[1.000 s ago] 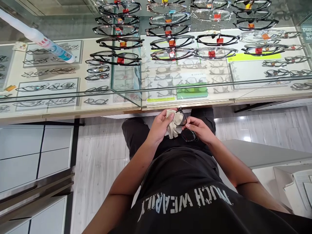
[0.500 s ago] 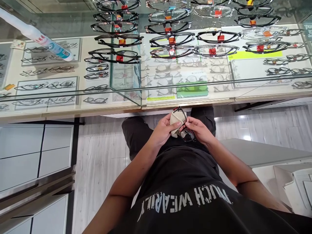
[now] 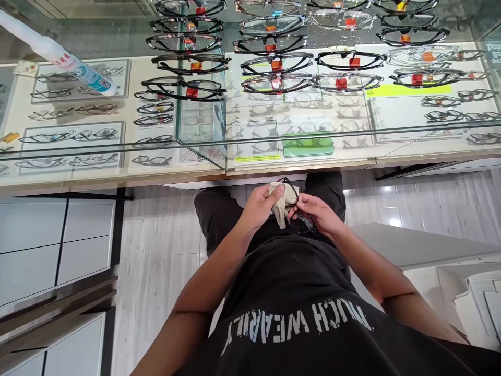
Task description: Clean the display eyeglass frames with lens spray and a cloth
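Observation:
Just in front of my lap, my left hand (image 3: 258, 209) pinches a beige cloth (image 3: 279, 205) folded about one lens of a pair of dark-framed glasses (image 3: 302, 223). The cloth's loose end hangs down below my thumb. On the right, my right hand (image 3: 318, 211) grips the glasses' frame near the middle. The other lens hangs below my right fingers, over my black shirt. The covered lens is mostly hidden by the cloth.
A glass display counter (image 3: 148, 180) spans the view ahead, with rows of glasses on its top and more inside. A white spray bottle (image 3: 74, 65) is at the upper left. Cabinets (image 3: 33, 224) stand left; a grey surface (image 3: 422, 245) is at right.
My left thumb has moved up on the cloth, and the cloth's loose end now hangs lower. The glasses have tilted slightly in my right hand.

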`<state>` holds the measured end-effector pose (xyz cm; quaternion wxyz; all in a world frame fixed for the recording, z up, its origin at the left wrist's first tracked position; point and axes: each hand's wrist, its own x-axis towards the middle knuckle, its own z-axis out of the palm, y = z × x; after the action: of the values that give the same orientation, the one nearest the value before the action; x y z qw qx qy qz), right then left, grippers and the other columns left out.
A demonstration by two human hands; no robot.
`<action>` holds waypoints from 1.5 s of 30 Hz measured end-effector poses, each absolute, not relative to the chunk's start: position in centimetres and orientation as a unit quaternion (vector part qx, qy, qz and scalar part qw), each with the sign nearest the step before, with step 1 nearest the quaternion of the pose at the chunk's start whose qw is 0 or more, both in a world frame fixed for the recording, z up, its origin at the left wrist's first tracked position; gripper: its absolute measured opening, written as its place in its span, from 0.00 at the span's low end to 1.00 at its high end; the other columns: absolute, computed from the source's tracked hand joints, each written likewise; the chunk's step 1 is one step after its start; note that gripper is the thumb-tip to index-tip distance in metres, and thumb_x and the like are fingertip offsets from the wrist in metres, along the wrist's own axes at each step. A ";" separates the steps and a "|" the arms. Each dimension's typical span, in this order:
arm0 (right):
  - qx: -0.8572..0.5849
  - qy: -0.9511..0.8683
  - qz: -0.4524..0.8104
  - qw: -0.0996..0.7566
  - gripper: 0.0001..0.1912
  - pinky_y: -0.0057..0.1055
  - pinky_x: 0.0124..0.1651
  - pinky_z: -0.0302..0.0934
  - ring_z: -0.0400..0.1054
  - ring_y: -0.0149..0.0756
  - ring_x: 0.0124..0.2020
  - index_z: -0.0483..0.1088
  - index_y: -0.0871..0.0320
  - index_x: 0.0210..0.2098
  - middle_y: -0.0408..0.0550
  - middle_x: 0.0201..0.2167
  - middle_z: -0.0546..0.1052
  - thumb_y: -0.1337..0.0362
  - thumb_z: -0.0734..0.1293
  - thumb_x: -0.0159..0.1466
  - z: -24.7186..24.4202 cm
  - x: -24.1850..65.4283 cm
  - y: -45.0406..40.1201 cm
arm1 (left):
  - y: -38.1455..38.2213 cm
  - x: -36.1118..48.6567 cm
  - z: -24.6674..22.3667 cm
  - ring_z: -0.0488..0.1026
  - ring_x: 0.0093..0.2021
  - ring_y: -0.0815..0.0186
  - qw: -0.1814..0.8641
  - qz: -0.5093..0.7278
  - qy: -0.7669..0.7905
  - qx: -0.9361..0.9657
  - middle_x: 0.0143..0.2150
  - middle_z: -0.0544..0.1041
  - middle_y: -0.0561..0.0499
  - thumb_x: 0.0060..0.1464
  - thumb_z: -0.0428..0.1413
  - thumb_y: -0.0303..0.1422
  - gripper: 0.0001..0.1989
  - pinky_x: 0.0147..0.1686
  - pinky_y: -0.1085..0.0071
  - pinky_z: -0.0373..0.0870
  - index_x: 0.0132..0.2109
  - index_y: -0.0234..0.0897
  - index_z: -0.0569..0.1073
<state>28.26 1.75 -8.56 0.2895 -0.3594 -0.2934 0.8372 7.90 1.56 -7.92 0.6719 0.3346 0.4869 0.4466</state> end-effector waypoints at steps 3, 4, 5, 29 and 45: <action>-0.360 -0.301 0.835 0.287 0.19 0.29 0.40 0.67 0.73 0.33 0.32 0.74 0.57 0.32 0.49 0.33 0.84 0.50 0.80 0.63 -7.7 28.3 2.3 | 1.8 6.8 -7.4 0.77 0.32 0.68 0.705 0.425 0.440 0.360 0.36 0.83 0.48 0.56 0.72 0.48 0.22 0.34 0.74 0.74 0.45 0.33 0.82; -0.361 -0.302 0.835 0.286 0.19 0.28 0.39 0.66 0.72 0.33 0.32 0.74 0.57 0.32 0.49 0.32 0.84 0.50 0.80 0.63 -7.5 28.2 2.4 | 1.8 6.6 -7.2 0.79 0.35 0.67 0.704 0.425 0.434 0.369 0.40 0.84 0.47 0.53 0.74 0.45 0.23 0.37 0.74 0.75 0.48 0.34 0.82; -0.362 -0.300 0.836 0.285 0.19 0.28 0.39 0.66 0.72 0.33 0.32 0.75 0.57 0.32 0.48 0.32 0.83 0.50 0.80 0.62 -7.2 28.0 2.5 | 1.8 6.6 -7.0 0.79 0.38 0.66 0.699 0.429 0.432 0.375 0.42 0.85 0.46 0.51 0.76 0.42 0.25 0.40 0.74 0.75 0.51 0.34 0.82; -0.363 -0.266 0.847 0.282 0.18 0.25 0.28 0.60 0.65 0.29 0.27 0.77 0.58 0.35 0.48 0.32 0.81 0.50 0.79 0.63 -7.4 26.3 1.8 | 1.3 7.3 -7.7 0.75 0.31 0.67 0.647 0.442 0.492 0.379 0.34 0.81 0.51 0.48 0.77 0.41 0.21 0.33 0.74 0.72 0.43 0.35 0.82; -0.366 -0.284 0.848 0.257 0.20 0.27 0.32 0.61 0.67 0.31 0.28 0.76 0.59 0.33 0.50 0.31 0.83 0.49 0.81 0.60 -6.7 27.6 2.9 | 1.6 5.8 -7.0 0.79 0.37 0.65 0.715 0.402 0.435 0.372 0.41 0.84 0.46 0.50 0.76 0.46 0.25 0.38 0.73 0.75 0.48 0.34 0.82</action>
<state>27.56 2.94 -6.65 0.2573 -0.3656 -0.2836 0.8484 5.80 1.62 -7.03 0.7146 0.3722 0.4351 0.4020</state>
